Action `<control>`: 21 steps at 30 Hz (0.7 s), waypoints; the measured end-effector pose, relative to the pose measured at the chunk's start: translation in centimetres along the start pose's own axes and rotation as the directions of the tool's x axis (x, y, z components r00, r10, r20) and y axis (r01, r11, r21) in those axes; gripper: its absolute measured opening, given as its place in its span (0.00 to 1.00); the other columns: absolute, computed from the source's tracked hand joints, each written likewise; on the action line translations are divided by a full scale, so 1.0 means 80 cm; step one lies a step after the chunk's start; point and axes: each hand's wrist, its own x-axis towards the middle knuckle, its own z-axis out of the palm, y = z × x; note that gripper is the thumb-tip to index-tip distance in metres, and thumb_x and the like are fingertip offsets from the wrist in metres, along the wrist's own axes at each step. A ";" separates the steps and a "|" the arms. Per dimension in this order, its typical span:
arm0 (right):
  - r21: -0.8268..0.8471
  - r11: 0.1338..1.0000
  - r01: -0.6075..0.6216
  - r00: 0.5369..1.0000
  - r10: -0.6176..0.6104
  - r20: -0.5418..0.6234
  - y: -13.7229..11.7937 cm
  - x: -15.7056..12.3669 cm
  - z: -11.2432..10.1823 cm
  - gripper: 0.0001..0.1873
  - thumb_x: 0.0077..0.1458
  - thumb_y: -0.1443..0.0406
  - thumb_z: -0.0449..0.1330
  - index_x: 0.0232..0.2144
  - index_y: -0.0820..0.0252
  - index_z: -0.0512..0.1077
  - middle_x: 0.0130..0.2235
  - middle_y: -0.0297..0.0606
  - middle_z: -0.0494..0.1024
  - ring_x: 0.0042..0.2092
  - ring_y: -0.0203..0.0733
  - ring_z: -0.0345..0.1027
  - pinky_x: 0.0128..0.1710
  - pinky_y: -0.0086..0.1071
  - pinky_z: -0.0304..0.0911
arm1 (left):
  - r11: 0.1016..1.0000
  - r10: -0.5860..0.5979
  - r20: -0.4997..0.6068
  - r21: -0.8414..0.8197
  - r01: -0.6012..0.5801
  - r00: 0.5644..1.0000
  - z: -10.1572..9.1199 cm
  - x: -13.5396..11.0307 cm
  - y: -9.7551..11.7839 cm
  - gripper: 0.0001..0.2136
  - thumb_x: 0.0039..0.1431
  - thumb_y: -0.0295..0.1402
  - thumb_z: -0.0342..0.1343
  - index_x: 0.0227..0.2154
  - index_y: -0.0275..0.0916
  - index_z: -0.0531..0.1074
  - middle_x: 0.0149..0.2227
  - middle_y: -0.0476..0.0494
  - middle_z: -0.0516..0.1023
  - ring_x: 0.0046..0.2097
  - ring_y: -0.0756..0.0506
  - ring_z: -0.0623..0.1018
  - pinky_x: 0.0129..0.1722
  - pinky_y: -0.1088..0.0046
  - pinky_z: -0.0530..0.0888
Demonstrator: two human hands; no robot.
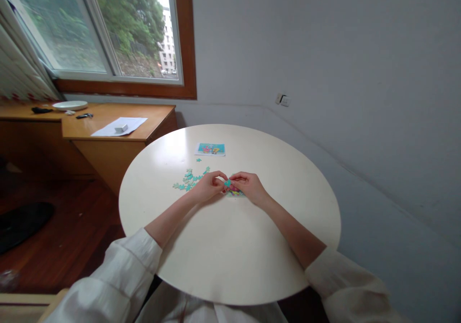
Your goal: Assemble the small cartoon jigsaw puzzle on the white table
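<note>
My left hand [211, 184] and my right hand [248, 184] meet at the middle of the round white table [230, 246]. Between their pinched fingertips is a small teal puzzle piece [227, 183]. Which hand grips it is hard to tell; both touch it. Under my right hand lies a partly joined patch of the puzzle [235, 192], mostly hidden. Several loose teal pieces [188, 179] are scattered just left of my left hand. A small picture card [210, 148] lies farther back on the table.
A wooden desk [108, 130] stands at the left under a window, bearing a white plate [70, 105], a sheet of paper [120, 126] with a small box on it, and dark small items. A grey wall with a socket [283, 100] runs along the right.
</note>
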 end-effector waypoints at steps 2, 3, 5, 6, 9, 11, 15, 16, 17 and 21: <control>-0.001 1.000 0.013 1.000 -0.013 -0.005 -0.001 0.000 0.000 0.16 0.30 0.60 0.66 0.24 0.62 0.71 0.24 0.35 0.75 0.27 0.37 0.69 0.31 0.32 0.66 | 1.000 0.005 0.010 0.019 -0.006 1.000 0.000 0.000 -0.001 0.10 0.44 0.27 0.54 0.34 0.34 0.66 0.19 0.50 0.73 0.24 0.52 0.73 0.26 0.78 0.67; -0.005 1.000 0.018 1.000 -0.018 -0.008 -0.002 0.000 0.000 0.16 0.30 0.60 0.66 0.24 0.62 0.71 0.24 0.35 0.75 0.27 0.37 0.69 0.30 0.31 0.66 | 1.000 0.010 0.010 0.027 -0.010 1.000 0.000 0.000 -0.002 0.11 0.44 0.28 0.54 0.35 0.33 0.66 0.19 0.50 0.73 0.24 0.52 0.72 0.25 0.79 0.67; -0.013 1.000 0.022 1.000 -0.022 -0.014 -0.003 0.000 0.000 0.15 0.30 0.60 0.66 0.24 0.62 0.71 0.24 0.34 0.75 0.26 0.37 0.69 0.30 0.31 0.66 | 0.999 0.020 0.008 0.032 -0.020 1.000 -0.001 0.000 -0.002 0.12 0.45 0.28 0.54 0.36 0.33 0.66 0.19 0.51 0.73 0.23 0.52 0.72 0.24 0.79 0.66; -0.015 1.000 0.023 1.000 -0.023 -0.016 -0.003 0.000 0.000 0.15 0.30 0.60 0.66 0.24 0.62 0.71 0.24 0.34 0.75 0.26 0.36 0.69 0.30 0.31 0.66 | 0.999 0.024 0.008 0.026 -0.024 1.000 -0.001 0.000 -0.001 0.12 0.45 0.28 0.54 0.36 0.33 0.67 0.19 0.51 0.72 0.24 0.52 0.72 0.25 0.79 0.67; -0.017 1.000 0.020 0.999 -0.020 -0.032 -0.002 0.002 -0.001 0.15 0.30 0.61 0.66 0.24 0.62 0.71 0.23 0.34 0.74 0.26 0.36 0.69 0.29 0.30 0.65 | 1.000 0.028 0.016 0.005 -0.028 0.999 -0.001 -0.001 0.001 0.11 0.46 0.28 0.52 0.35 0.33 0.67 0.20 0.49 0.73 0.24 0.52 0.72 0.28 0.77 0.68; -0.023 1.000 0.017 0.999 -0.018 -0.043 -0.001 0.003 -0.002 0.15 0.31 0.60 0.66 0.24 0.62 0.71 0.24 0.35 0.74 0.27 0.38 0.69 0.29 0.31 0.66 | 1.000 0.024 0.015 0.015 -0.024 1.000 -0.001 -0.001 0.003 0.10 0.46 0.28 0.51 0.34 0.32 0.68 0.21 0.49 0.73 0.25 0.52 0.72 0.28 0.76 0.69; -0.045 0.999 0.026 0.999 -0.027 -0.043 -0.001 0.003 -0.003 0.15 0.32 0.59 0.65 0.24 0.61 0.71 0.24 0.35 0.75 0.28 0.39 0.70 0.30 0.32 0.66 | 0.998 0.016 -0.013 0.059 -0.015 1.000 -0.001 0.000 0.004 0.10 0.46 0.27 0.50 0.34 0.33 0.68 0.20 0.50 0.72 0.24 0.52 0.71 0.27 0.77 0.68; -0.050 0.998 0.028 0.999 -0.029 -0.038 -0.001 0.002 -0.003 0.15 0.32 0.59 0.65 0.24 0.61 0.71 0.24 0.35 0.75 0.29 0.39 0.70 0.31 0.32 0.66 | 0.998 0.020 -0.017 0.058 -0.019 1.000 -0.001 0.000 0.005 0.10 0.46 0.27 0.50 0.34 0.33 0.68 0.20 0.50 0.72 0.24 0.52 0.71 0.27 0.77 0.68; -0.056 0.998 0.029 0.999 -0.031 -0.034 -0.002 0.002 -0.003 0.15 0.32 0.59 0.65 0.24 0.61 0.71 0.25 0.35 0.75 0.29 0.39 0.70 0.31 0.32 0.66 | 0.998 0.025 -0.019 0.053 -0.024 1.000 -0.001 0.000 0.005 0.10 0.46 0.27 0.50 0.34 0.33 0.68 0.20 0.50 0.72 0.24 0.52 0.71 0.27 0.77 0.69; -0.087 0.995 0.039 0.999 -0.040 -0.012 -0.002 0.002 -0.004 0.14 0.33 0.60 0.64 0.25 0.61 0.71 0.26 0.35 0.75 0.29 0.38 0.69 0.31 0.31 0.65 | 1.000 0.027 -0.014 0.014 -0.027 1.000 0.000 -0.001 0.007 0.08 0.46 0.26 0.50 0.32 0.34 0.66 0.20 0.51 0.72 0.24 0.52 0.72 0.28 0.76 0.69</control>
